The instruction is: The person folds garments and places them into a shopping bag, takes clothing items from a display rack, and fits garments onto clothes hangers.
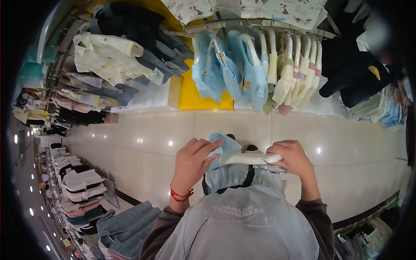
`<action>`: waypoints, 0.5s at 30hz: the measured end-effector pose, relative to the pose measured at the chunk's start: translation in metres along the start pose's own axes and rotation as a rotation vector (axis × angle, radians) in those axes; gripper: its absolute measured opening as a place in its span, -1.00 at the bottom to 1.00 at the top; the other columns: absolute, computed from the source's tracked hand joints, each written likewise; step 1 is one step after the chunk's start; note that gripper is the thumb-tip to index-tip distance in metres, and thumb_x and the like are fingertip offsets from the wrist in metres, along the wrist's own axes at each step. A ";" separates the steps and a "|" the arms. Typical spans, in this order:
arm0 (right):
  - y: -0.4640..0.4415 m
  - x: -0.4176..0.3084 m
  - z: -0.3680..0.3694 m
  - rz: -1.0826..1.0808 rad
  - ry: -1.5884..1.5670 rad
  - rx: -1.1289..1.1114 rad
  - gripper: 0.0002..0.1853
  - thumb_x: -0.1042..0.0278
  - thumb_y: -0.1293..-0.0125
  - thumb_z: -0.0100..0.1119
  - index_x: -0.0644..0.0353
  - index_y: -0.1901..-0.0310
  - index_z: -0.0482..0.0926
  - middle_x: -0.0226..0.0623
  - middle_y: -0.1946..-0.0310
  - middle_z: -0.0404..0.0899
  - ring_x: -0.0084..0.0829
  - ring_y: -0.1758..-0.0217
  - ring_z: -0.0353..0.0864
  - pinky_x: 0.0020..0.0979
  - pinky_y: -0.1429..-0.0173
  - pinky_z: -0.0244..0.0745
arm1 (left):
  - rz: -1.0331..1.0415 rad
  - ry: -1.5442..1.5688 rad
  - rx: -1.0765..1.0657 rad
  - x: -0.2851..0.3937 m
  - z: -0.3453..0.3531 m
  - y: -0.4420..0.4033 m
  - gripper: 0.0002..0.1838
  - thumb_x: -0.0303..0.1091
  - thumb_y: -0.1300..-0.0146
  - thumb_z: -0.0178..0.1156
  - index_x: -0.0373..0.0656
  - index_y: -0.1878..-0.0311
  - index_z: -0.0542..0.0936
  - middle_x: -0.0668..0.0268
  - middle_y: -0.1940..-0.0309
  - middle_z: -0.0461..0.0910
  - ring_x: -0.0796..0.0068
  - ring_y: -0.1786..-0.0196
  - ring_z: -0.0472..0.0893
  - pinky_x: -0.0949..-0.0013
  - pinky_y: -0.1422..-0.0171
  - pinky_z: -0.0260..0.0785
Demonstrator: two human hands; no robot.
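Above the shiny floor (143,134), the left grip (190,160) pinches a blue garment (230,144) at one end of a white hanger (249,158). The right grip (294,157) clasps the other.

- To your left, a pale yellow shirt (106,58) hangs.
- At your right, dark garments (359,80) hang.
- Around you, glossy floor tiles (130,145) stretch out.

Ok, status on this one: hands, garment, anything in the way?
Left hand pinching blue garment; right hand gripping white hanger by one end. Garment bunched at hanger's other end. Hanging clothes ahead, apart from both hands; no obstruction seen.
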State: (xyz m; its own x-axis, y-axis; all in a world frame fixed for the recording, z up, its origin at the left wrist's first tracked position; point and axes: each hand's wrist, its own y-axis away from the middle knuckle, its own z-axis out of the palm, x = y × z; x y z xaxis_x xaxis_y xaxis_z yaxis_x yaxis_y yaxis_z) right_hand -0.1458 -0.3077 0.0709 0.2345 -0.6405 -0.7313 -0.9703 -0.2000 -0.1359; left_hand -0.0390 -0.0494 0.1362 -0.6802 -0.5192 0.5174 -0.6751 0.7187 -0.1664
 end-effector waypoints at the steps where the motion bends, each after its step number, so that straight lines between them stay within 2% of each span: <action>1: 0.001 0.002 0.000 -0.026 -0.013 0.005 -0.75 0.12 -0.03 0.27 0.10 0.38 0.53 -0.41 0.45 0.51 -0.29 0.37 0.50 -0.35 0.31 0.41 | 0.022 -0.002 -0.011 0.003 0.004 -0.001 -0.61 -0.42 0.09 0.28 -0.11 0.08 0.61 0.25 0.39 0.55 0.28 0.38 0.46 0.34 0.31 0.35; 5: 0.002 -0.004 -0.010 -0.075 -0.134 -0.087 -0.76 0.19 0.01 0.31 0.16 0.40 0.54 -0.42 0.29 0.48 -0.32 0.18 0.44 -0.38 0.16 0.41 | 0.095 -0.016 -0.009 0.009 0.012 -0.003 -0.59 -0.39 0.15 0.32 -0.08 0.10 0.62 0.29 0.38 0.57 0.30 0.38 0.45 0.35 0.30 0.36; 8: 0.005 -0.002 -0.022 -0.195 -0.156 -0.036 -0.74 0.21 0.01 0.31 0.21 0.38 0.56 -0.38 0.19 0.47 -0.30 0.12 0.42 -0.37 0.09 0.40 | 0.083 -0.063 0.008 0.013 0.006 -0.003 -0.60 -0.36 0.15 0.32 -0.08 0.12 0.63 0.30 0.39 0.57 0.31 0.39 0.45 0.35 0.30 0.36; 12: 0.015 -0.002 -0.052 -0.166 -0.198 -0.128 -0.74 0.21 -0.01 0.29 0.23 0.36 0.57 -0.32 0.20 0.49 -0.25 0.14 0.44 -0.33 0.07 0.40 | 0.115 -0.177 0.030 0.003 -0.002 0.004 -0.60 -0.31 0.13 0.34 -0.01 0.11 0.62 0.42 0.50 0.54 0.44 0.44 0.44 0.41 0.38 0.35; 15: 0.021 -0.003 -0.058 -0.161 -0.266 -0.208 -0.74 0.25 -0.02 0.29 0.23 0.32 0.57 -0.28 0.23 0.51 -0.23 0.17 0.46 -0.33 0.09 0.41 | 0.076 -0.091 -0.111 -0.002 -0.010 0.009 -0.63 -0.29 0.08 0.29 -0.09 0.12 0.63 0.27 0.54 0.54 0.31 0.50 0.44 0.34 0.38 0.34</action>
State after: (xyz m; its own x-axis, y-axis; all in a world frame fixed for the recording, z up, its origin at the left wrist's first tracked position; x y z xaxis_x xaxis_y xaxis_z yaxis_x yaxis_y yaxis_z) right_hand -0.1634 -0.3535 0.1087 0.3330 -0.3786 -0.8636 -0.8830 -0.4465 -0.1448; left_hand -0.0408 -0.0376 0.1425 -0.7549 -0.4973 0.4276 -0.5882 0.8017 -0.1061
